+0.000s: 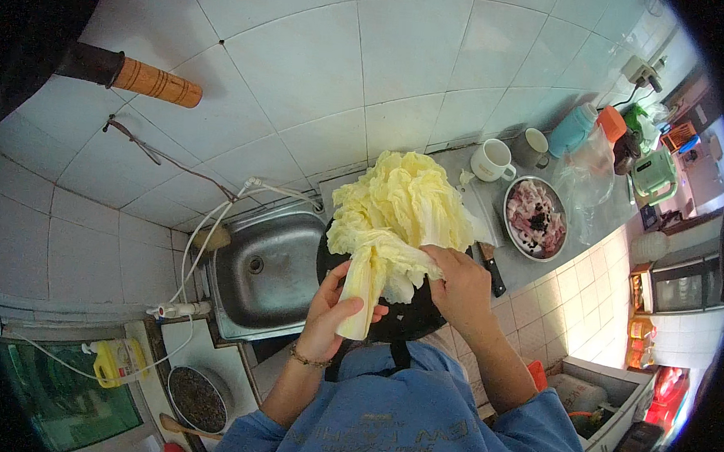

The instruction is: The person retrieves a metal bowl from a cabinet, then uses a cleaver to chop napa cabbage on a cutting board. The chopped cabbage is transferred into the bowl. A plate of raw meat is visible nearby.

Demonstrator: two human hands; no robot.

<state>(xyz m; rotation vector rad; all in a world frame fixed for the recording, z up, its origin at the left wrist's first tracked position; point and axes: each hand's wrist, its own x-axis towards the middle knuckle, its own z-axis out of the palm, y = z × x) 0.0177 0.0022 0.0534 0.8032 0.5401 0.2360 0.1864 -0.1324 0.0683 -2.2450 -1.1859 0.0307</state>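
A pale yellow napa cabbage leaf point(362, 291) is stretched between my hands. My left hand point(323, 316) is wrapped round its thick white stem, which points toward me. At the leaf's frilly right end, my right hand point(459, 285) pinches it between thumb and fingers. Just beyond lies a heap of napa cabbage leaves point(405, 191). Both are over a wide black pan point(418, 321), which the leaves largely cover. A knife point(495, 272) with a dark handle rests on the counter beside my right hand, its blade partly hidden.
A steel sink point(264, 290) is at left. Right along the counter stand a bowl of sliced meat point(534, 247) with dark bits, a white mug point(490, 161), a grey mug point(531, 148) and a light-blue bottle point(572, 129). A pot point(198, 399) sits lower left, near a yellow jug point(117, 361).
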